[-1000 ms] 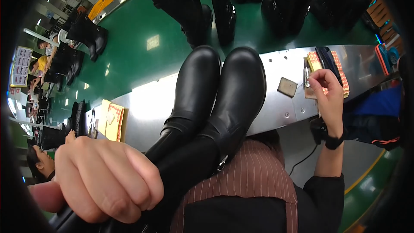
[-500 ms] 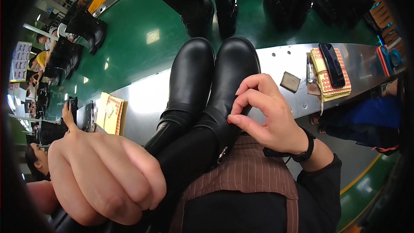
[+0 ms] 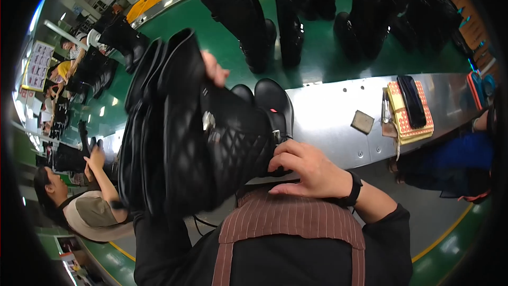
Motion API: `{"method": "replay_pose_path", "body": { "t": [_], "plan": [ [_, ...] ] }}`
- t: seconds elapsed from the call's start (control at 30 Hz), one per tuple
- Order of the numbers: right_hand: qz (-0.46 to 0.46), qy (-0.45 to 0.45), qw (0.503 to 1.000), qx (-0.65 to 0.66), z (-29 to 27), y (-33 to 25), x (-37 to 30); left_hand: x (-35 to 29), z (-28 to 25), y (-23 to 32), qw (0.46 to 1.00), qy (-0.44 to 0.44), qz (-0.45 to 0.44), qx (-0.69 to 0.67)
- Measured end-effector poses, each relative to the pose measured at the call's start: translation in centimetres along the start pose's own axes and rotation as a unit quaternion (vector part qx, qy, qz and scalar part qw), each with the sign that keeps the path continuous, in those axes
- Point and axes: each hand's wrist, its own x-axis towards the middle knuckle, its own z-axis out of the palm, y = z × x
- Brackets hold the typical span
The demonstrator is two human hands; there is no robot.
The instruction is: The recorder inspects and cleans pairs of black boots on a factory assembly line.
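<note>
A pair of tall black leather boots (image 3: 211,137) is tilted up before me, wide shafts to the left. The toes (image 3: 271,95) point away over the metal bench. Quilted stitching and silver buckles show on the shafts and ankle straps. One toe bears a small red mark (image 3: 273,110). My left hand (image 3: 214,69) grips the upper part of the boots, mostly hidden behind the shaft; only some fingers show. Beside the ankle strap, my right hand (image 3: 304,167) has its bent fingers against the boot, with the thumb spread apart from them.
More black boots (image 3: 248,26) stand on the green surface beyond the metal bench (image 3: 328,106). A dark sanding block (image 3: 362,122) lies on the bench. Farther right is a dark phone (image 3: 411,100) on yellow-and-red sticker sheets (image 3: 394,100). A co-worker (image 3: 90,201) sits at left.
My left hand has moved from the near left up behind the boot shafts, which have swung up. My right hand has shifted toward me, its pinch loosened. The red mark now shows on the toe.
</note>
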Motion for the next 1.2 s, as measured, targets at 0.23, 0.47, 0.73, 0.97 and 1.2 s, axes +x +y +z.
{"method": "replay_pose_path", "body": {
  "t": [0.23,0.47,0.73,0.97,1.2],
  "plan": [
    [0.048,0.046,0.996,-0.057,2.2,1.5,-0.6,-7.6,-1.5,-0.2,0.89,0.369,0.166,0.211],
    [-0.001,0.075,0.993,-0.094,3.5,2.3,-0.9,-17.8,9.0,-5.9,0.696,0.368,0.384,0.482],
    [-0.007,0.073,0.984,-0.161,6.3,-1.5,2.4,-15.5,14.2,-3.0,0.756,0.248,0.042,0.604],
    [-0.037,0.015,0.992,-0.12,4.4,-1.2,1.5,-11.1,9.5,-2.1,0.735,0.399,0.109,0.537],
    [0.168,0.177,0.965,-0.093,-0.7,3.6,-6.8,-9.9,3.8,8.9,0.755,0.395,0.057,0.52]
  ]
}}
